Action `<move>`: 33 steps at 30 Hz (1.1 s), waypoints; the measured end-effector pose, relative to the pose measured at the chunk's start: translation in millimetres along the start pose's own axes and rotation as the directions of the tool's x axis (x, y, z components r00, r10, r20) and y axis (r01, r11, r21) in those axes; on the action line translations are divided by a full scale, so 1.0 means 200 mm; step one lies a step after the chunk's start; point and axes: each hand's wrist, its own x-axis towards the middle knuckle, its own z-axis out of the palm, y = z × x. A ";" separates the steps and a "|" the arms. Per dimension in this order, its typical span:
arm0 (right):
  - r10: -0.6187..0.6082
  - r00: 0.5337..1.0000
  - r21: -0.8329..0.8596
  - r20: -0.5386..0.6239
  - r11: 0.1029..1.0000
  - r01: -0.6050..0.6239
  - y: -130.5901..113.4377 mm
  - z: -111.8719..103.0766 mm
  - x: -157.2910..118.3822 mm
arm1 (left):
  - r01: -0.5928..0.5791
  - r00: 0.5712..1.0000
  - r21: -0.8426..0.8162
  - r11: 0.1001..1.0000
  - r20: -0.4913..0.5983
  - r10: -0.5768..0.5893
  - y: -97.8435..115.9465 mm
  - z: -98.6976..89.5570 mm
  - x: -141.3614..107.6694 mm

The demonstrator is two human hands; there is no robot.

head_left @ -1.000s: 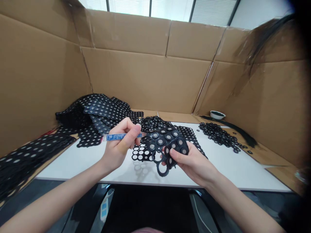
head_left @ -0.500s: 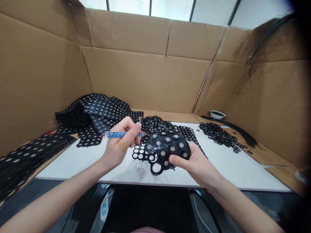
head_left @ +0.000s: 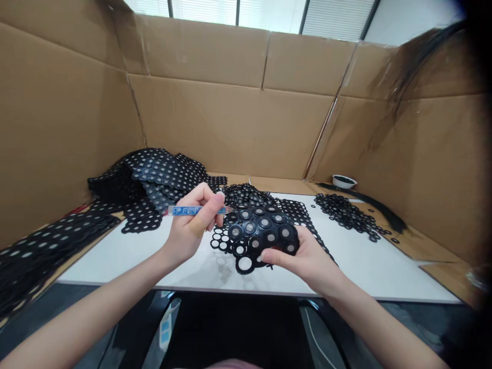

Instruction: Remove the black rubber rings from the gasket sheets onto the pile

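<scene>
A slim pen-like tool (head_left: 182, 210) with a clear and blue barrel is pinched in my left hand (head_left: 194, 220). Its pointed end reaches the upper left edge of a black sheet of joined rings (head_left: 265, 223), several of them with grey centres. Whether the tip goes into a ring I cannot tell. My right hand (head_left: 311, 256) grips the sheet from the right, thumb in front and fingers hidden behind it. One larger open ring (head_left: 245, 264) hangs at its lower edge. More of the ring mesh (head_left: 220, 238) shows behind, over the white board (head_left: 188, 277).
Loose black rings (head_left: 246, 193) are heaped behind the sheet, with another scatter (head_left: 346, 212) at right. Black dotted material (head_left: 165, 169) is piled at left. A small white bowl (head_left: 344, 181) and a bundle of black strands (head_left: 369, 201) lie back right. Cardboard walls (head_left: 230, 118) surround the board.
My right hand and the sheet have shifted slightly left, and the sheet's lower edge is a little higher. My left hand and the pen-like tool have risen a touch.
</scene>
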 end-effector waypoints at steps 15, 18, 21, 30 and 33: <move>-0.055 0.997 -0.010 0.045 0.998 0.055 0.02 0.01 0.01 | 0.031 0.999 -0.028 0.999 0.022 -0.031 -0.03 0.00 0.02; -0.034 0.997 0.076 0.065 0.997 0.029 0.02 0.01 0.02 | 0.072 0.996 -0.058 0.996 0.059 -0.069 -0.05 -0.01 0.04; -0.012 0.997 0.145 0.076 0.989 0.001 0.03 0.01 0.03 | 0.106 0.992 -0.092 0.990 0.083 -0.099 -0.07 -0.02 0.05; -0.021 0.999 0.093 0.025 0.995 0.019 0.07 0.00 0.05 | 0.118 0.990 -0.104 0.988 0.089 -0.109 -0.07 -0.02 0.04; -0.049 0.998 0.065 0.038 0.997 0.046 0.08 -0.01 0.05 | 0.164 0.983 -0.131 0.978 0.106 -0.151 -0.07 -0.03 0.05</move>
